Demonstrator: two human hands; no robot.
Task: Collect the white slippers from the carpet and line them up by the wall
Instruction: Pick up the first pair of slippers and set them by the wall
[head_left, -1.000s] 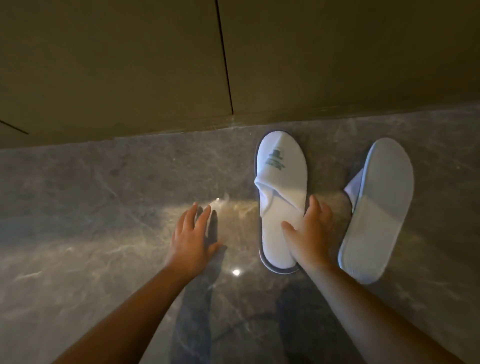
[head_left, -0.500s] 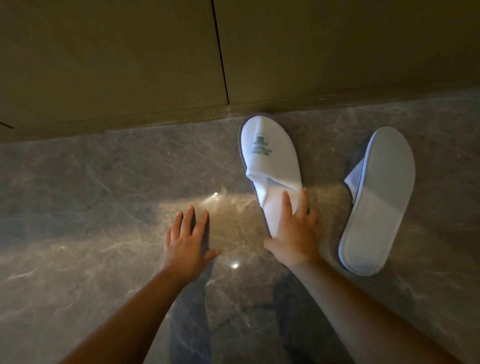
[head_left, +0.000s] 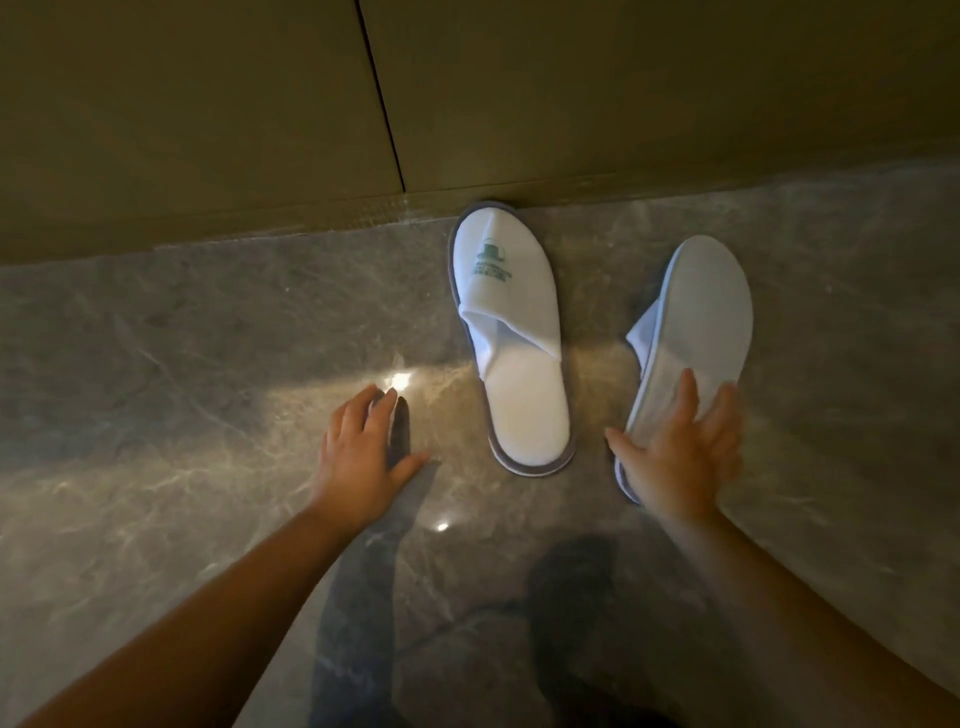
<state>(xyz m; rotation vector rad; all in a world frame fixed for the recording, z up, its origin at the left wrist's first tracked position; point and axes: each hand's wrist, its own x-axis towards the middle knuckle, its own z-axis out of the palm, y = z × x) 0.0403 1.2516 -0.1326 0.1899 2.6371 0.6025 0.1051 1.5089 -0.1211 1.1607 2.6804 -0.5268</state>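
Observation:
Two white slippers lie on a grey marble floor (head_left: 156, 364) beside the tan wall (head_left: 571, 93). The left slipper (head_left: 511, 332) sits right side up with a green logo, its toe touching the wall's base. The right slipper (head_left: 691, 332) lies sole up, tilted, a little away from the wall. My right hand (head_left: 680, 447) rests with spread fingers on the heel end of the upturned slipper, without a closed grip. My left hand (head_left: 358, 452) is flat on the floor, left of the first slipper, holding nothing.
The wall panels meet at a dark vertical seam (head_left: 382, 98) left of the slippers. A bright light reflection (head_left: 400, 382) glares on the polished floor near my left hand. My shadow darkens the floor at the bottom centre.
My right hand left the logo slipper, which now stands straight with its toe at the wall, and moved right onto the upturned slipper. My left hand stayed on the floor.

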